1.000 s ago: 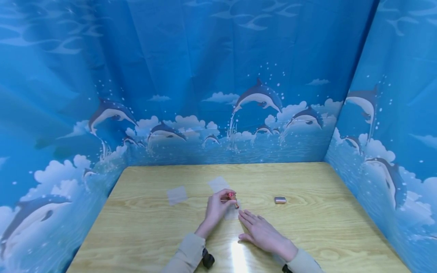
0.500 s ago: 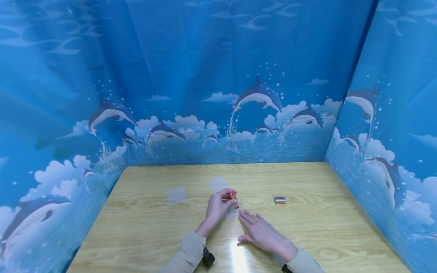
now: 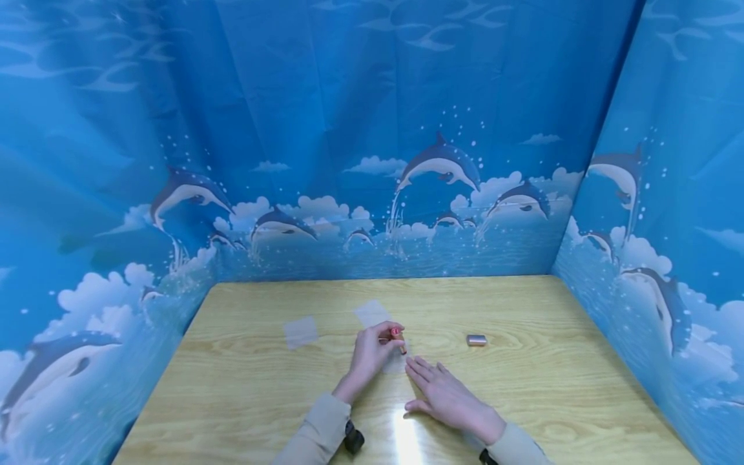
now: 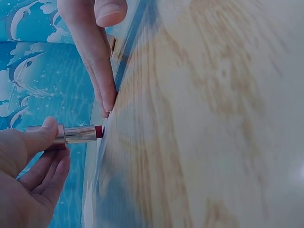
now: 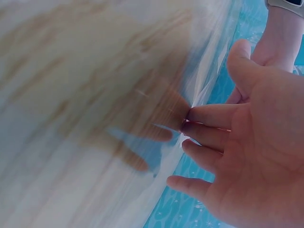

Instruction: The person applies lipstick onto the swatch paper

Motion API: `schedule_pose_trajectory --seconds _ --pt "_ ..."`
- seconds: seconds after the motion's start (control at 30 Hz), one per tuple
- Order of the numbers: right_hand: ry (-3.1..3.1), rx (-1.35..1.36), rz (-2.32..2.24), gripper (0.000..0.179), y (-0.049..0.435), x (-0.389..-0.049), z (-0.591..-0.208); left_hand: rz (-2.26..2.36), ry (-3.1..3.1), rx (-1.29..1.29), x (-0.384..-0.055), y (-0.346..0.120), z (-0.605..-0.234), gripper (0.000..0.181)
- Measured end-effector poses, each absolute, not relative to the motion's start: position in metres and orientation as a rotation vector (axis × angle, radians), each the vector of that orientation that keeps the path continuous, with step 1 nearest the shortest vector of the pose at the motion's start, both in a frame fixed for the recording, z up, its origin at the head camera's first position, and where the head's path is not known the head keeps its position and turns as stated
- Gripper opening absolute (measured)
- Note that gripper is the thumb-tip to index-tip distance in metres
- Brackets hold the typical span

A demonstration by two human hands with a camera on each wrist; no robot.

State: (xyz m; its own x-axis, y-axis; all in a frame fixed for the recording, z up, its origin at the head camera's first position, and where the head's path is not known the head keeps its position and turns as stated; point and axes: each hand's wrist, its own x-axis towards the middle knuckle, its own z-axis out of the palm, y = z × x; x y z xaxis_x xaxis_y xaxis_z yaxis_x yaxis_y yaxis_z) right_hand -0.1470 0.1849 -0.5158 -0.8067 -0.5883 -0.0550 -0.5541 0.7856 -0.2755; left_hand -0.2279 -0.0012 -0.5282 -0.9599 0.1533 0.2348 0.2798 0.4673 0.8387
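My left hand (image 3: 367, 356) pinches a lipstick (image 4: 80, 134) between thumb and fingers. The lipstick has a shiny metallic tube, and its red tip points down at a thin whitish square sheet (image 3: 394, 367) on the table. In the left wrist view that tip appears to touch the surface. My right hand (image 3: 449, 395) lies low with straight fingers, its fingertips at the sheet's right edge, close to the lipstick. The right wrist view shows the right fingertips (image 5: 190, 114) meeting the surface. Part of the sheet is hidden behind the left hand.
A small shiny metallic cap-like piece (image 3: 477, 340) lies to the right on the wooden table (image 3: 232, 387). Two more thin whitish squares, a left one (image 3: 301, 332) and a farther one (image 3: 372, 313), lie flat. A blue dolphin-print curtain (image 3: 349, 129) encloses the table's back and sides.
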Motion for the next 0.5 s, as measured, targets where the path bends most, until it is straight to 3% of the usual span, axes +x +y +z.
schedule_pose_trajectory --seconds 0.5 --pt "2.832 -0.902 -0.362 0.079 0.1834 -0.1461 -0.5134 -1.528 -2.574 -0.383 -0.2248 -0.0103 -0.5279 0.029"
